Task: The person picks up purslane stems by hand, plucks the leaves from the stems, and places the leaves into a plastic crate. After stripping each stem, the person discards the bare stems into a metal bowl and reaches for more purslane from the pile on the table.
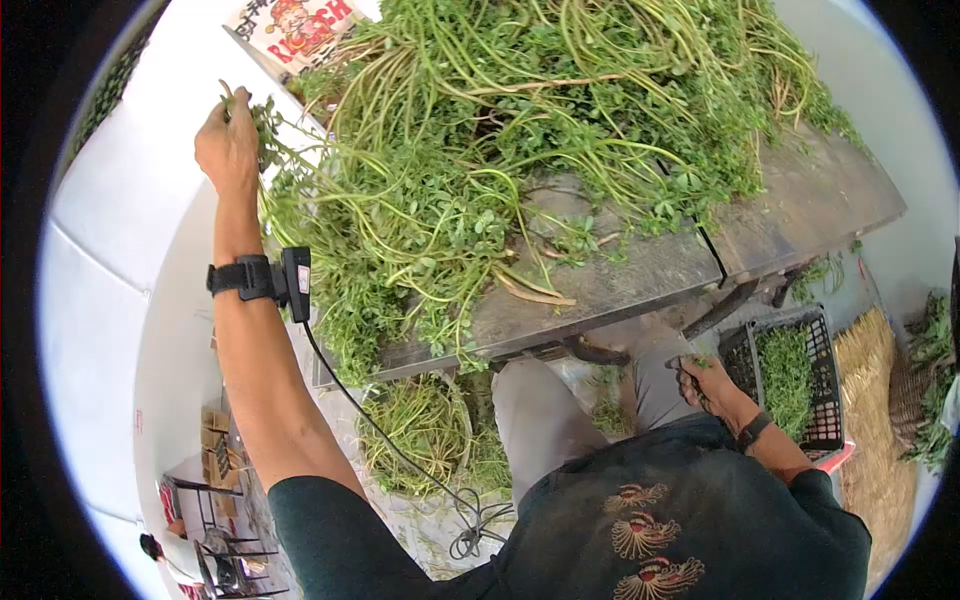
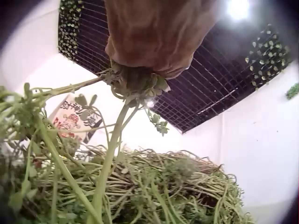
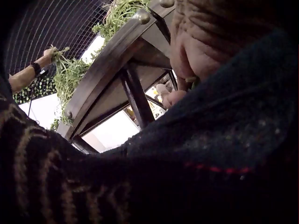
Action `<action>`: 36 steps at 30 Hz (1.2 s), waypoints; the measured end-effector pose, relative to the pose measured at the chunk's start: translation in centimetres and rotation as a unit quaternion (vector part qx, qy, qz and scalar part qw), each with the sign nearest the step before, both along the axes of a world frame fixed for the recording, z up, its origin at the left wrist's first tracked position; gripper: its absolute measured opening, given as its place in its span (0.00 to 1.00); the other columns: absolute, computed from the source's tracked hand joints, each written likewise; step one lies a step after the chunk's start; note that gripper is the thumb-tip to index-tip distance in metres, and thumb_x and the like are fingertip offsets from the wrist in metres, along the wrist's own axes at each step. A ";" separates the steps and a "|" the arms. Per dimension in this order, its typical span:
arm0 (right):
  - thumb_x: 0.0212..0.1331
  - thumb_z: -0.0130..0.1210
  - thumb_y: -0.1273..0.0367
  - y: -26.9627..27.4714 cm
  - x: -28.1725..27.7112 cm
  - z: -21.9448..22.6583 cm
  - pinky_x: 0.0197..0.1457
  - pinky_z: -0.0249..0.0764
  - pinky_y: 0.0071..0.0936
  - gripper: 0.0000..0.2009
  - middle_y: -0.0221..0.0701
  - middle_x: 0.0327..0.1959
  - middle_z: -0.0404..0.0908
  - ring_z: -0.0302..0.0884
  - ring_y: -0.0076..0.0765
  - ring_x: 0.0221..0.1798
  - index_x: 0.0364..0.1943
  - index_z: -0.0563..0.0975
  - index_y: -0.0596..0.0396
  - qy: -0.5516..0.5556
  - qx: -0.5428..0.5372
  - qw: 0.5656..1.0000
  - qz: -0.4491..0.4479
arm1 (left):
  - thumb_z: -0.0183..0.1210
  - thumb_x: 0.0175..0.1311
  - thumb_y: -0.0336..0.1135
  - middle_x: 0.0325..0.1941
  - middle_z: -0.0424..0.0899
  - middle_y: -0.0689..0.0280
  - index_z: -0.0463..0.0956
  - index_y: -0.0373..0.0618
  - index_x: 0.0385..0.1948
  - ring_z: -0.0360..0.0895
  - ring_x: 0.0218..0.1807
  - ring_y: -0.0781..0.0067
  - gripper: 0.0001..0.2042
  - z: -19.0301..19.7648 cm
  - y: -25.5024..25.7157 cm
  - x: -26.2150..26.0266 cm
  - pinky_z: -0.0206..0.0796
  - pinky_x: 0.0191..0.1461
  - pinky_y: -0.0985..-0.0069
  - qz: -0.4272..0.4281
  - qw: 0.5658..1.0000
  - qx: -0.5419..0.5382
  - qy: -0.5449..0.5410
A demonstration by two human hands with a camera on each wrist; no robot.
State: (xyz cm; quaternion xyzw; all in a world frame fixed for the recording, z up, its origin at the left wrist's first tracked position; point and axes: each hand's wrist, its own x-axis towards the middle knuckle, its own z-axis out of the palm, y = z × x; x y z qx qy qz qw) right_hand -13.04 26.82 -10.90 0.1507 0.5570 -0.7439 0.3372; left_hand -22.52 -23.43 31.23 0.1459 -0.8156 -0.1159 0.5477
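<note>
A large heap of long-stemmed leafy greens covers much of the wooden table. At the heap's left side my left hand, raised on an outstretched arm, grips a bunch of these stems. The left wrist view shows the gripped stems hanging down from under the fist. My right hand is low by my right thigh, below the table edge, its fingers curled. A bit of green sprig shows between its fingers in the right wrist view; the rest of that grip is hidden.
Beside my right arm stands a black plastic crate with cut green leaves. More stems lie in a pile on the floor under the table. A printed box stands behind the heap. A cable trails from my left wrist camera.
</note>
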 end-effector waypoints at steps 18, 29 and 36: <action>0.62 0.51 0.64 -0.1 -0.2 -0.3 0.10 0.57 0.23 0.11 0.29 0.16 0.70 0.64 0.25 0.11 0.31 0.71 0.60 0.034 0.004 0.999 0.013 | 0.56 0.51 0.27 0.44 0.78 0.60 0.76 0.42 0.34 0.71 0.53 0.57 0.08 -20.0 13.4 -5.2 0.64 0.53 0.64 -0.238 0.920 -0.276 -0.142; 0.63 0.49 0.66 -0.6 0.1 -0.9 0.14 0.62 0.22 0.09 0.29 0.17 0.72 0.67 0.24 0.13 0.30 0.71 0.57 0.058 0.018 0.998 0.022 | 0.58 0.53 0.27 0.45 0.78 0.56 0.77 0.42 0.34 0.71 0.53 0.52 0.07 -16.2 15.8 -2.4 0.63 0.55 0.61 -0.227 0.945 -0.234 0.018; 0.60 0.54 0.64 -1.8 0.7 1.1 0.15 0.62 0.22 0.11 0.27 0.18 0.70 0.67 0.23 0.16 0.34 0.71 0.58 0.061 -0.003 0.997 0.046 | 0.57 0.54 0.29 0.45 0.78 0.54 0.78 0.41 0.31 0.70 0.55 0.51 0.05 -15.3 16.5 -1.9 0.61 0.57 0.61 -0.272 0.941 -0.194 0.052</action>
